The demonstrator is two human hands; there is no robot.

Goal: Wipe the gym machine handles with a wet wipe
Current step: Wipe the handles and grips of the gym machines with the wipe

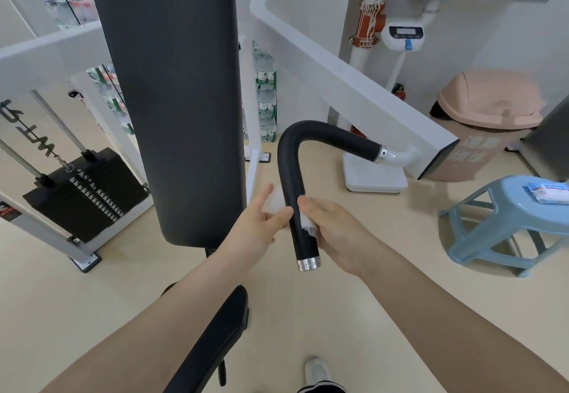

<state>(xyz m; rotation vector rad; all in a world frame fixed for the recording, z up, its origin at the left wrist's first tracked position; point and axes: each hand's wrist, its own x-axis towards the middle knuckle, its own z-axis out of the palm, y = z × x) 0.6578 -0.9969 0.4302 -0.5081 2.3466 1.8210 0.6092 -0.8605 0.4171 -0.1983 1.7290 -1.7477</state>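
A curved black handle (pixel 289 158) with a silver end cap juts from the white machine arm (pixel 348 85) at the centre. A white wet wipe (pixel 275 200) is wrapped around the handle's lower straight part. My left hand (pixel 261 220) pinches the wipe's end on the handle's left side. My right hand (pixel 332 229) presses the wipe's other end against the handle's right side, fingers curled around it. Part of the wipe is hidden behind the handle.
A tall black back pad (pixel 175 94) stands left of the handle, with a weight stack (pixel 86 189) further left. At right sit a blue stool (pixel 508 220) carrying a wipes pack (pixel 549 192) and a pink bin (pixel 489 115). A white scale base (pixel 374 174) lies behind.
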